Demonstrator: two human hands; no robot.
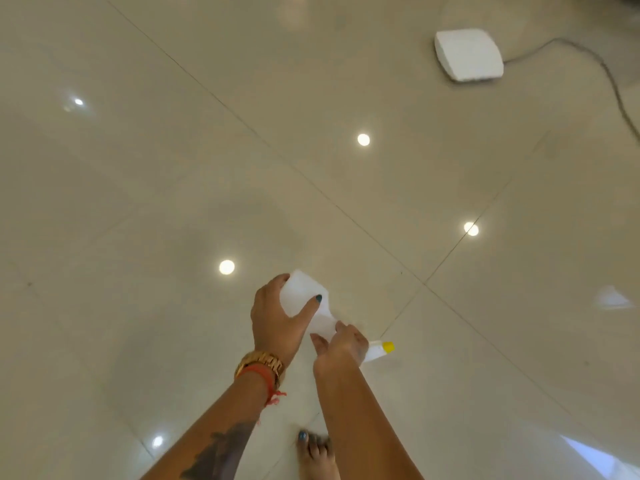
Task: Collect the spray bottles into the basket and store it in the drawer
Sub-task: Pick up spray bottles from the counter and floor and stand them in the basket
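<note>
Both hands hold one white spray bottle point(313, 306) above the tiled floor point(138, 168) — left hand point(277, 320) wraps its body, right hand point(343, 348) closes around the neck.

Left hand point(275, 318) side has a chunky gold watch point(260, 364), red thread bracelet point(266, 379), forearm tattoo point(218, 448). Teal nail polish, bare foot point(317, 453), no sleeves.

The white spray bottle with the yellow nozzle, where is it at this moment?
In the head view the white spray bottle is low in the centre, above the tiled floor, held by the left hand on its body and the right hand near its yellow nozzle.
</note>
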